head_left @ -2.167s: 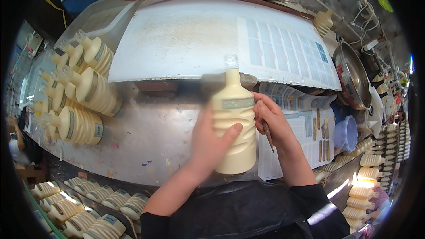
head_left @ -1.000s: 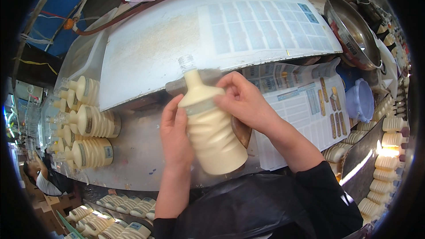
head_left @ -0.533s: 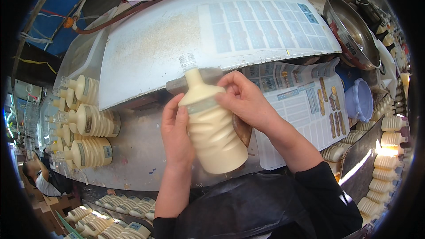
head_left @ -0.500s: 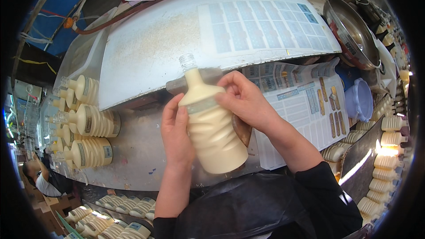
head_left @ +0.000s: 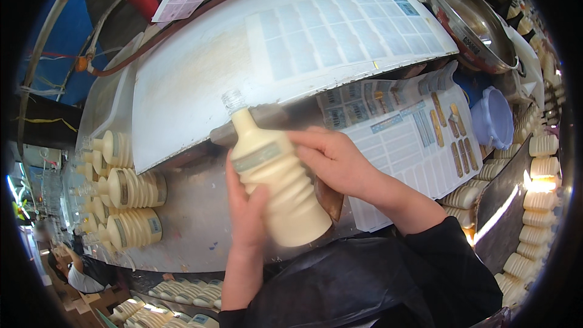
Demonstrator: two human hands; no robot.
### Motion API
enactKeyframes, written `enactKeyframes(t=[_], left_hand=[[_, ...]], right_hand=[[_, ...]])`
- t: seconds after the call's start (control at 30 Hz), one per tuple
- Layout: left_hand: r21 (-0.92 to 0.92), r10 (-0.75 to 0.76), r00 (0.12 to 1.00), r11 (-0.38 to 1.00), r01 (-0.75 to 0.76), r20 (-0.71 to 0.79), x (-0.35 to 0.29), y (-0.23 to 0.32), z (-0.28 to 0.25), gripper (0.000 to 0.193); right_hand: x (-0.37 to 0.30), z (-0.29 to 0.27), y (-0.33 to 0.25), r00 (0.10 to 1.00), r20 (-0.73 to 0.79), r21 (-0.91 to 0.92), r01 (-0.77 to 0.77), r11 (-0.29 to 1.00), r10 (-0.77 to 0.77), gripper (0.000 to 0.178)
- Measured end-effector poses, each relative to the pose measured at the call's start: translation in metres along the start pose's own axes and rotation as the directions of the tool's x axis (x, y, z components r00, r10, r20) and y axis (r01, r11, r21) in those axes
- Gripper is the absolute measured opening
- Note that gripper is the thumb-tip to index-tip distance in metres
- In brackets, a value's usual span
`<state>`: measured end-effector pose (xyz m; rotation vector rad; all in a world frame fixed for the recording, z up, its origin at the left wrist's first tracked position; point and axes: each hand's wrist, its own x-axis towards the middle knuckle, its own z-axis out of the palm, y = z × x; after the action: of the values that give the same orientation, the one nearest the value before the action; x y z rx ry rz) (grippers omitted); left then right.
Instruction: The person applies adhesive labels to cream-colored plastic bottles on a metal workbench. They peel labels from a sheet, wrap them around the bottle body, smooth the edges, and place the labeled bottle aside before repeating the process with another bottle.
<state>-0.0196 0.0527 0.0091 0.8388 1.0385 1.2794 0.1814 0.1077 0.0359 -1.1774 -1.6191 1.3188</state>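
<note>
- A cream plastic bottle w/ ridged body and clear threaded neck [head_left: 282,191] is in front of me, mid-scene, above the near part of the grey metal table [head_left: 194,231]; it's tilted, neck pointing far left.
- My left hand [head_left: 246,206] is grasping the bottle's left side, thumb across the front.
- My right hand [head_left: 328,157] is at the bottle's right shoulder, index finger out, touching nr the right end of the grey-green label band [head_left: 258,157]; can't tell if it's pinching anything.
- Just under that hand, btwn bottle and table, is a smooth brown piece w/ curved edge [head_left: 330,200], partly hidden; can't tell if my other fingers hold it.
- Far side: white board [head_left: 200,67] w/ a translucent sheet of pale-blue printed labels [head_left: 340,36] on its right pt.
- Right: white label sheet [head_left: 392,164] w/ small narrow gold-brown strips [head_left: 456,158] on it; beyond, a pale purple plastic bucket [head_left: 493,118] and, farther, a wide round steel pan [head_left: 477,24].
- Left: a stacked group of similar cream bottles [head_left: 136,191], lying sideways, necks left.
- More cream bottles in rows, near left [head_left: 188,291] & far right [head_left: 540,206].
</note>
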Motion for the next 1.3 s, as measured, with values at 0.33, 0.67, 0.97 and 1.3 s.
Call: enactKeyframes(t=[0.33,0.67,0.97,1.3], left_hand=[[0.301,0.049,0.993,0.954,-0.013,-0.11,-0.008,0.018,0.021,0.08],[-0.019,0.013,0.974,1.0,-0.017,-0.226,0.014,0.008,0.002,0.034],[-0.077,0.017,0.963,0.996,-0.039,-0.269,0.016,0.006,0.001,0.026],[-0.211,-0.041,0.963,0.977,-0.016,-0.265,0.024,0.008,-0.001,0.024]], right_hand=[[0.01,-0.001,0.002,0.992,0.043,0.203,-0.123,0.972,0.116,0.034],[0.022,0.005,-0.005,0.98,0.039,0.196,-0.198,0.96,0.194,0.024],[0.023,0.01,-0.008,0.975,0.013,0.181,-0.222,0.958,0.223,0.024],[0.022,0.008,-0.004,0.979,0.042,0.22,-0.202,0.954,0.198,0.027]])
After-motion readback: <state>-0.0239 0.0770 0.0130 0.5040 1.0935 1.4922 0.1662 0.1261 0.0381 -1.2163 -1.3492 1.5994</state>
